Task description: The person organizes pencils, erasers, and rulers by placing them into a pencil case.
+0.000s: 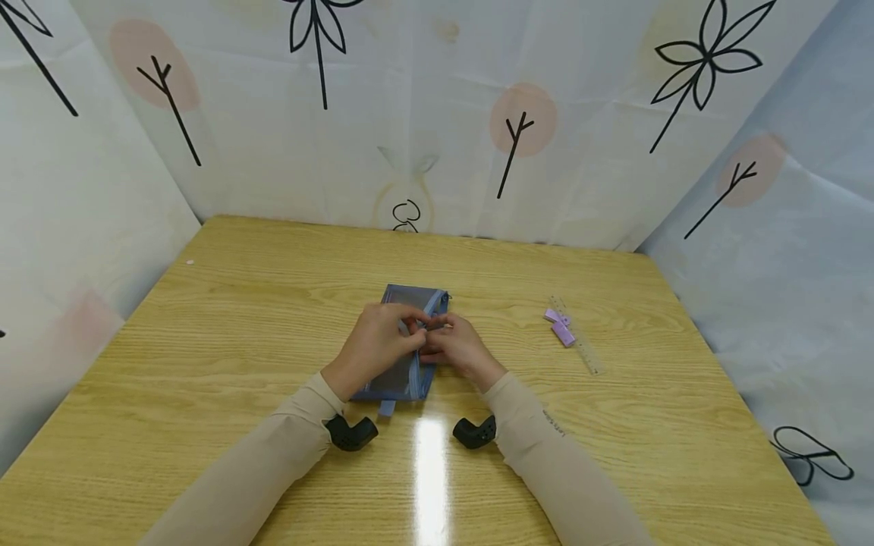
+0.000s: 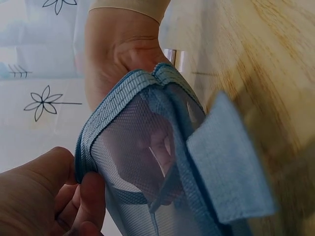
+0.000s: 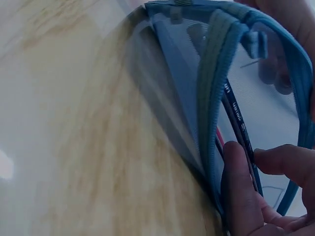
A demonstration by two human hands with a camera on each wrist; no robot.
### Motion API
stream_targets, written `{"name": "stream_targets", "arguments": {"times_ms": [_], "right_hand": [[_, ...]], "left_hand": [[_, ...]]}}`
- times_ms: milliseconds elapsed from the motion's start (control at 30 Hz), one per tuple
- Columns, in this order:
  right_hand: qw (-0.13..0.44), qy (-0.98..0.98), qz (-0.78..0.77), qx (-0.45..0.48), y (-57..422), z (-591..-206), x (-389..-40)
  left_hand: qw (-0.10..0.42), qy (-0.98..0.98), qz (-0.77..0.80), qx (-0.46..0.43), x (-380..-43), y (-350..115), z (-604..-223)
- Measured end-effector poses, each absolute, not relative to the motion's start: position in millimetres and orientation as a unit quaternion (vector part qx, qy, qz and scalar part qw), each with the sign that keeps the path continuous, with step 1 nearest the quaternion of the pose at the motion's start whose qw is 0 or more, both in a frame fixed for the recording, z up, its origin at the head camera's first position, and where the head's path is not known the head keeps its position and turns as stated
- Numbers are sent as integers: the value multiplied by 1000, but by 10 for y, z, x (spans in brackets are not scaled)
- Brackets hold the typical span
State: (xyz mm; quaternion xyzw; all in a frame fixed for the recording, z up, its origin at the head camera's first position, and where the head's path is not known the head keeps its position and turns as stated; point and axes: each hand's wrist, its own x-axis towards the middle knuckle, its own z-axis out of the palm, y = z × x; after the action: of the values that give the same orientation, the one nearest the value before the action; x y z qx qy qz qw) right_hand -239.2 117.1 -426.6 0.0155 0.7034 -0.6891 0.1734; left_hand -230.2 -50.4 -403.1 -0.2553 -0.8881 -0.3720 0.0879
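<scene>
Pouch (image 1: pixel 413 296): left fingers (image 2: pixel 91 196) pinch rim (image 2: pixel 123 87), right fingers (image 3: pixel 240 191) pencil (image 3: pixel 239 116); ruler (image 1: pixel 587 355), purple pieces (image 1: pixel 563 334) nearby.

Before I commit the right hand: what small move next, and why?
Perhaps ease the zipper edge wider with the left hand: it pinches that edge, and the right hand holds a dark pencil within the open blue pouch.

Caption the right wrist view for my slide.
Right hand pinching a slim dark pen or pencil inside an open blue mesh pouch.
</scene>
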Motion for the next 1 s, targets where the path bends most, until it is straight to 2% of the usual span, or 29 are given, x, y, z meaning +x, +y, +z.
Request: {"name": "stream_targets", "arguments": {"times_ms": [200,667,800,1000], "right_hand": [[138,728,-671,3,1136,-4310,-2383],[147,738,-658,-5,1210,-4229,-2380],[124,775,-620,-10,1297,-4187,-2399],[59,840,-539,-4,1516,-4078,-2463]], "left_hand": [[88,-891,-365,-256,-2298,-509,-4023],[85,-890,-371,-252,-2306,-512,-4014],[87,-889,-370,-254,-2314,-510,-4023],[88,-892,-367,-250,-2307,-506,-4005]]}}
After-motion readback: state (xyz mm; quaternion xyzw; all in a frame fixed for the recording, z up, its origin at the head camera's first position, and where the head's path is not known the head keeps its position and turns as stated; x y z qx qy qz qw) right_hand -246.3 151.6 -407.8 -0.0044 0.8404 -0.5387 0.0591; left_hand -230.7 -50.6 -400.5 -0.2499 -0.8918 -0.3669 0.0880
